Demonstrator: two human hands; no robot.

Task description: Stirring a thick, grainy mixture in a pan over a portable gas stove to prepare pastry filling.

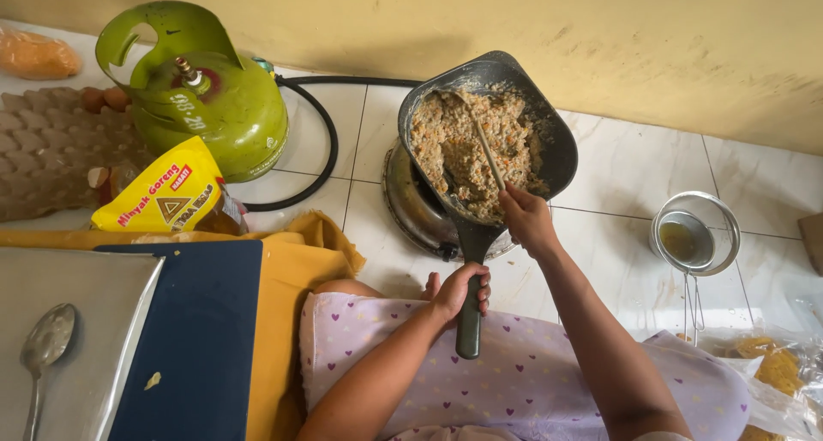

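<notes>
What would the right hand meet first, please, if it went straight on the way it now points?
Probably the food in the pan. The right hand points up the picture along its stirring stick, whose tip already lies in that mix. Depth is unclear from this view.

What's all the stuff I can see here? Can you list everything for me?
pan: one, dark grey, on the burner, filled with a crumbly brownish mix
burner: one, metal, on the tiled floor under the pan
stirring stick: one, pale, in the mix
gas cylinder: one, green, upper left
hose: one, black, from cylinder towards burner
oil pouch: one, yellow, in front of the cylinder
egg tray: one, grey-brown, far left
spoon: one, metal, on the tray lower left
metal tray: one, silver, lower left
strainer: one, metal, right, over a small bowl
left hand: grips the pan handle
right hand: holds the stirring stick
</notes>
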